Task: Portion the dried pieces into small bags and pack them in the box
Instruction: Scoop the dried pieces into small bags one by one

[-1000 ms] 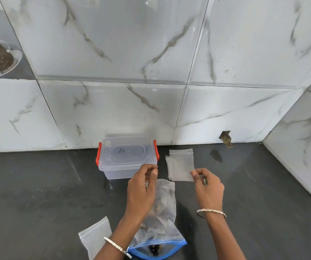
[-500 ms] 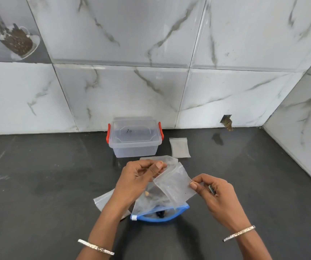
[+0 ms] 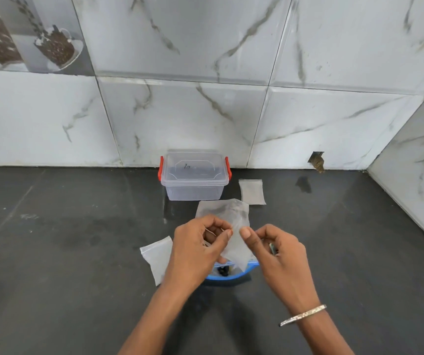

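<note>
A small clear bag hangs between my left hand and my right hand, each pinching an edge of it. My right hand also keeps a small dark piece under its curled fingers. Beneath both hands lies a large clear bag with a blue zip edge, dark dried pieces showing at its near end. The clear lidded box with red clips stands closed against the wall. A stack of small bags lies right of the box. Another small bag lies left of my left hand.
The dark counter meets a marble-tiled wall behind and a side wall at the right. A chipped hole shows at the wall's base, with a dark stain on the counter below it.
My hands have come closer together over the large bag, with the small bag now pinched between them near its top. The camera has tilted down and back.
</note>
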A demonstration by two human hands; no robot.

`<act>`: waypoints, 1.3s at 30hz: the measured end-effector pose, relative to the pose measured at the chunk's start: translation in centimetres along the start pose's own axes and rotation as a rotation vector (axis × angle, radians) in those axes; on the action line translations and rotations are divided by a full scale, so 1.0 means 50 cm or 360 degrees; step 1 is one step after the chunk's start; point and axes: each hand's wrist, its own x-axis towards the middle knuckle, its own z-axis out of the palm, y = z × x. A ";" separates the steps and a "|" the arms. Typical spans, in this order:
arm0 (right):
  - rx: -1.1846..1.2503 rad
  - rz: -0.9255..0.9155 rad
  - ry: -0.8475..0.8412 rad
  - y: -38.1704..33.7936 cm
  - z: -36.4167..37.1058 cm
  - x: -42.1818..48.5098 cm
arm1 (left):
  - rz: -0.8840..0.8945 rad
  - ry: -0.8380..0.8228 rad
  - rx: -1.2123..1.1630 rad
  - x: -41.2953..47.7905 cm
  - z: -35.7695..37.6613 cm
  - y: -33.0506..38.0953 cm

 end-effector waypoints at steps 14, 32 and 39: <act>-0.0463 0.0012 0.0164 0.019 0.028 -0.005 | 0.0302 0.0282 0.0488 -0.043 0.022 0.000; -0.0495 -0.0015 -0.0226 0.026 0.077 0.006 | 0.0458 0.0195 0.0595 -0.046 0.027 -0.014; -0.0786 -0.0161 -0.0574 0.033 0.049 0.023 | 0.0351 -0.0150 0.0381 -0.036 -0.017 -0.005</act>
